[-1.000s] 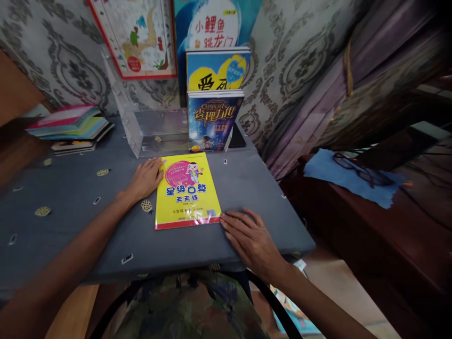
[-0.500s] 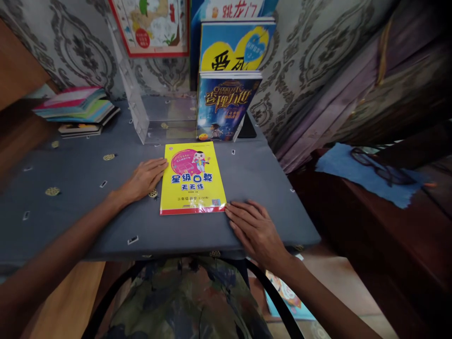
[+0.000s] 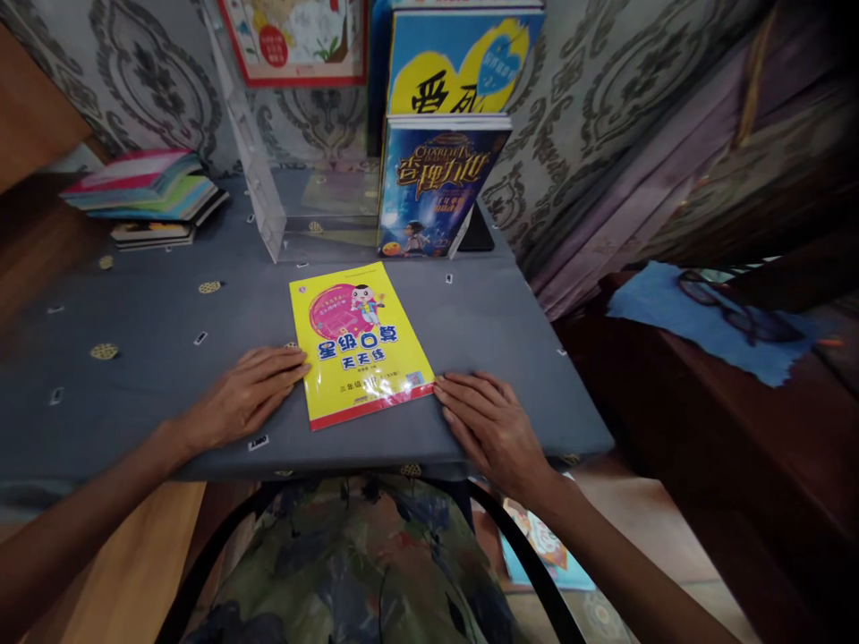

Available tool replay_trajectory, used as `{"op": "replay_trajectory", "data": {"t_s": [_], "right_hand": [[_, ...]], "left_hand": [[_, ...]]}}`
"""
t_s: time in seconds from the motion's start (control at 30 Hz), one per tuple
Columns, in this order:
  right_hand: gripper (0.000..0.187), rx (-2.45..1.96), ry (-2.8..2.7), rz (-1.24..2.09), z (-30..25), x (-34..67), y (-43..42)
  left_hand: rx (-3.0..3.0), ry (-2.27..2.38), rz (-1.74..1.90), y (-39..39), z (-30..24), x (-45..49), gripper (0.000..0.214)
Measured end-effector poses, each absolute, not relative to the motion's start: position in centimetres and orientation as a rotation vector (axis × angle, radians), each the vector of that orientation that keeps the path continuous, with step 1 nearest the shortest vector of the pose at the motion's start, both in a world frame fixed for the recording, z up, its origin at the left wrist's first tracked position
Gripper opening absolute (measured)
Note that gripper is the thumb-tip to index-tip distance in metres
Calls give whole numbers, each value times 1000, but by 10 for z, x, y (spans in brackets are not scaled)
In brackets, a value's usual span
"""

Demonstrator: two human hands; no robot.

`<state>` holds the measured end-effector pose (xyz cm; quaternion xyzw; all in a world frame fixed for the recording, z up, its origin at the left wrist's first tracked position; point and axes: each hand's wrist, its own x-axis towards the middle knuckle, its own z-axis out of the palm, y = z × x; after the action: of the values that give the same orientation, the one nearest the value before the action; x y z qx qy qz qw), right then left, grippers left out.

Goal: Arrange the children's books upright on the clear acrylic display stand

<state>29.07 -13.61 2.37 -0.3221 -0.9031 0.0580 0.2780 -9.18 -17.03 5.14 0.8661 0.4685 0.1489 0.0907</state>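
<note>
A yellow workbook (image 3: 362,358) with a red bottom strip and a cartoon figure on its cover lies closed on the cloth-covered table (image 3: 221,313), turned slightly counterclockwise. My left hand (image 3: 245,398) rests flat on the cloth, its fingertips touching the workbook's left edge. On the other side, my right hand (image 3: 493,429) lies with fingers stretched out, their tips against the lower right corner. Neither hand grips anything; both are open.
Behind the workbook stands a clear acrylic rack (image 3: 268,206) holding upright books, a blue one (image 3: 436,188) in front. Several books (image 3: 148,192) are piled at the far left. Glasses (image 3: 738,313) lie on a blue cloth (image 3: 661,300) at the right.
The workbook has turned counterclockwise, its lower left corner coming nearer to me. My left hand has slid down toward the front edge; my right hand stays at the lower right corner.
</note>
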Motion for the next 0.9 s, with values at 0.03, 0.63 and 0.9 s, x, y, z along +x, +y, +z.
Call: {"op": "replay_trajectory", "data": {"t_s": [0.03,0.63,0.9], "right_hand": [[36,-865,-2421,155,23,291,-136],[38,-827,-2427,43,27,287,-135],[34,-846,-2431,51,26,286,-136]], "left_hand": [[2569,1394,440,-174,52,-92,40],[2767,1422,422,-142,36,-82,60],[2805,1374,561,-138,35,-83,50]]}}
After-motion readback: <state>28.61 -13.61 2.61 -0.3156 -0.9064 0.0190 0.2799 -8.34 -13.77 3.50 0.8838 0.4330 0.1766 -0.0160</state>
